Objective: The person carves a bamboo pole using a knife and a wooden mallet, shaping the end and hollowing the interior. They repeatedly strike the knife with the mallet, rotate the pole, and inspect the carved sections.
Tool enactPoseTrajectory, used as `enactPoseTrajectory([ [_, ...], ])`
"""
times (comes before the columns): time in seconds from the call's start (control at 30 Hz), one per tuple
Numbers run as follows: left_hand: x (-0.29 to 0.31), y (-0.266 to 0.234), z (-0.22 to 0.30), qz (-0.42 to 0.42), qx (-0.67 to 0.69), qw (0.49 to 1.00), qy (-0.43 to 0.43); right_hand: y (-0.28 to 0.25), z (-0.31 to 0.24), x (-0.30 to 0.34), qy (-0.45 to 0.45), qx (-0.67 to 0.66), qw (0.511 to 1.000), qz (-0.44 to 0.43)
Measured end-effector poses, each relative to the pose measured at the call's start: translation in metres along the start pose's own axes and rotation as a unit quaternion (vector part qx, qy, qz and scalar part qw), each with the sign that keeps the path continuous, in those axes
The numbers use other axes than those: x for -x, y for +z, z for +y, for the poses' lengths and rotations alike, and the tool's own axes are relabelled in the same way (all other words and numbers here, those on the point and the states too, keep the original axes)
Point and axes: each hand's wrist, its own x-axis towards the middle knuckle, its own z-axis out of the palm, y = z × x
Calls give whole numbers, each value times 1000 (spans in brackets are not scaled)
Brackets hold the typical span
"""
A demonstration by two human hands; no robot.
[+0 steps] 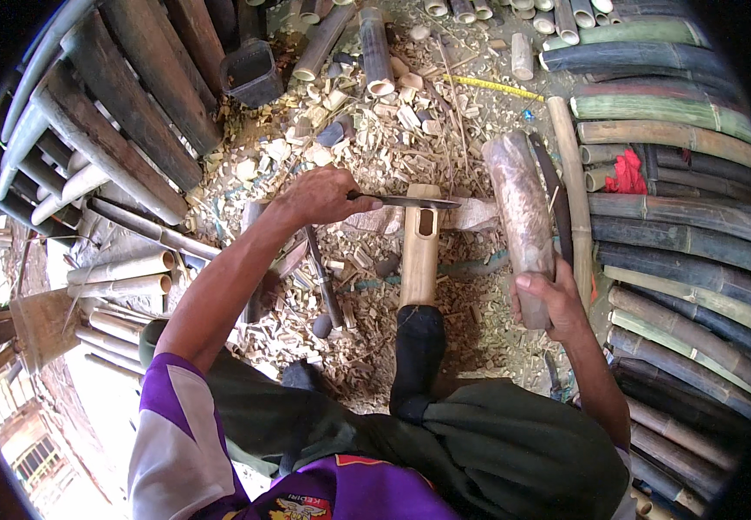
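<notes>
My left hand (321, 198) is closed round the handle end of a dark-bladed knife (432, 203). Its blade lies crosswise over a short bamboo piece (419, 267), at the far edge of an elongated slot cut in it. That bamboo rests over a pale crosswise log (375, 219), and my foot in a black sock (419, 338) presses against its near end. A thick, worn wooden club (516, 186) is gripped near its lower end by my right hand (553, 299). The club stands to the right of the bamboo, apart from the knife.
Wood chips (367, 334) cover the ground. Stacked bamboo poles (670, 208) line the right side, with a red cloth (627, 173) on them. Dark bamboo lengths (124, 104) lean at the left. A black bucket (252, 74) and a yellow measuring tape (497, 86) lie farther off.
</notes>
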Motion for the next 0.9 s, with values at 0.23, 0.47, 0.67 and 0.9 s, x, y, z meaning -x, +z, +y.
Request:
enactPoseTrajectory([
  [0.23, -4, 11, -4, 15, -4, 1000, 17, 9, -22, -7, -35, 33, 999, 1],
  [0.47, 2, 14, 13, 26, -59, 997, -35, 35, 9, -50, -363, 225, 896, 122],
  [0.67, 0, 21, -4, 24, -45, 998, -44, 55, -62, -59, -168, 511, 843, 15],
  [0.9, -14, 10, 0, -18, -15, 1000, -17, 62, -21, -82, -285, 375, 879, 72],
])
